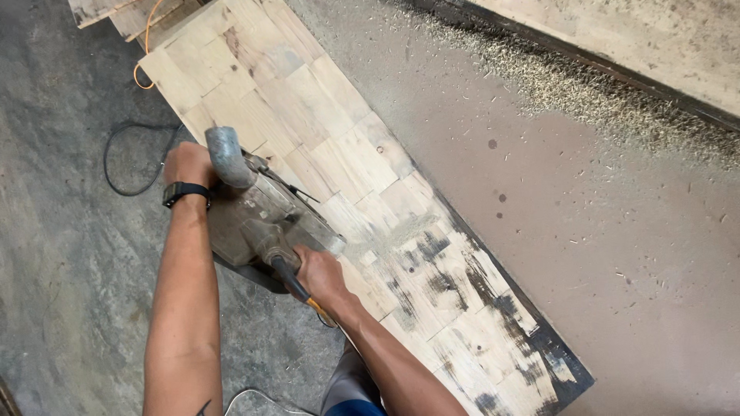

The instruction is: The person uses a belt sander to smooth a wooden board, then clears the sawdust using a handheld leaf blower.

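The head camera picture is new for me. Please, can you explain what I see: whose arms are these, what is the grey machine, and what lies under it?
There is one picture, taken by a camera worn on a person's head, looking down at that person's own two bare arms. No robot is here.

The left hand, with a black watch on its wrist, grips the front of a grey, dusty power tool, probably a planer or sander. The right hand holds the rear handle, where an orange and black cable leaves.

The tool rests on a long wooden board made of many small blocks. The board's near end has dark patches; the far end looks pale and clean. Wood shavings lie on the surface to the right. A black cord lies on the grey floor.
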